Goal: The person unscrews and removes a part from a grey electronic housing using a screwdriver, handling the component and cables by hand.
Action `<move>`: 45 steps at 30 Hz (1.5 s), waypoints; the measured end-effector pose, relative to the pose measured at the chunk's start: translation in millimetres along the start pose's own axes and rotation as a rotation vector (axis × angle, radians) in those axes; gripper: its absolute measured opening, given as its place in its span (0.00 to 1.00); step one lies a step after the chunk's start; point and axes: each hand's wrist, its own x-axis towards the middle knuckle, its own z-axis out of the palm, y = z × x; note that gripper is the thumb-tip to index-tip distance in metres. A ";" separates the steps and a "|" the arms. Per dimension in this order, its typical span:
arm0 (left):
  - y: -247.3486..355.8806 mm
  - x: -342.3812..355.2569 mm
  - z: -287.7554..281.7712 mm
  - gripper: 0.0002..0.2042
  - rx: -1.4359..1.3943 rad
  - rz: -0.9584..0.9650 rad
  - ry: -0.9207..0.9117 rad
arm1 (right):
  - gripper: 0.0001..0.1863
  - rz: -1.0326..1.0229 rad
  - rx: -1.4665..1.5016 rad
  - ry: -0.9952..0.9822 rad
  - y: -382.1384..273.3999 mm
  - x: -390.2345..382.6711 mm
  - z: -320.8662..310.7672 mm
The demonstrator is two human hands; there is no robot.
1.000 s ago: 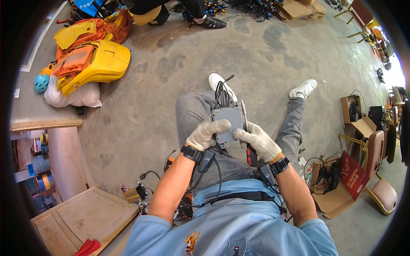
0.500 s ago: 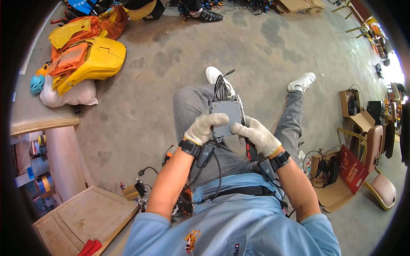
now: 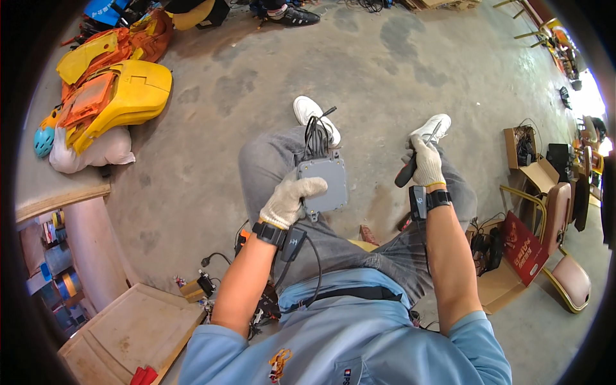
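Note:
A grey, flat, box-shaped device point(image 3: 332, 174) is held over my lap, its plain face turned up. My gloved left hand point(image 3: 290, 196) grips its left side, with the thumb across the face. A bundled black cable point(image 3: 314, 136) rises from the far end and finishes in a dark plug. Out to the right, above my right knee, my gloved right hand point(image 3: 428, 163) is closed around a screwdriver point(image 3: 405, 174). Its dark handle sticks out toward me and its thin metal shaft points away. The box and the screwdriver are apart.
Yellow and orange plastic shells point(image 3: 128, 93) lie at the far left on a white sack point(image 3: 90, 151). A wooden tray point(image 3: 128, 321) stands near left. At right are an opened carton point(image 3: 504, 282) and chairs point(image 3: 557, 218). Another person's shoe point(image 3: 295, 15) is at the far edge.
My right hand has left the box and swung right and away from me, carrying the screwdriver. My left hand keeps the box, which sits slightly further left in view.

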 end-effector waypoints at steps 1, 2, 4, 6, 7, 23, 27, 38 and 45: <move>2.6 1.4 3.5 0.35 0.015 -0.046 -0.003 | 0.09 0.020 -0.019 0.070 11.4 13.8 -9.0; 3.1 4.4 4.6 0.36 0.029 -0.092 -0.006 | 0.11 0.055 -0.018 0.078 23.7 27.8 -17.8; 3.2 4.3 2.3 0.35 0.030 -0.137 -0.010 | 0.15 0.050 -0.022 0.094 56.4 46.9 -30.7; 9.0 6.9 8.5 0.36 0.095 -0.199 0.005 | 0.20 -0.085 -0.227 0.089 100.3 68.8 -55.4; 9.7 2.5 0.0 0.37 0.125 -0.230 0.029 | 0.17 0.006 -0.188 0.137 105.9 63.2 -37.4; 40.8 18.5 17.5 0.49 0.110 -0.696 0.255 | 0.26 0.649 -0.522 0.303 283.2 188.9 -88.4; 45.5 7.8 5.8 0.48 0.046 -0.737 0.224 | 0.25 0.702 -0.341 0.222 290.1 189.4 -64.8; 35.0 15.5 3.6 0.48 -0.092 -0.706 0.156 | 0.19 0.809 -0.182 0.241 300.6 207.8 -103.4; 27.5 15.7 17.2 0.39 0.177 -0.517 0.201 | 0.10 0.514 0.002 -0.042 125.1 126.3 -28.4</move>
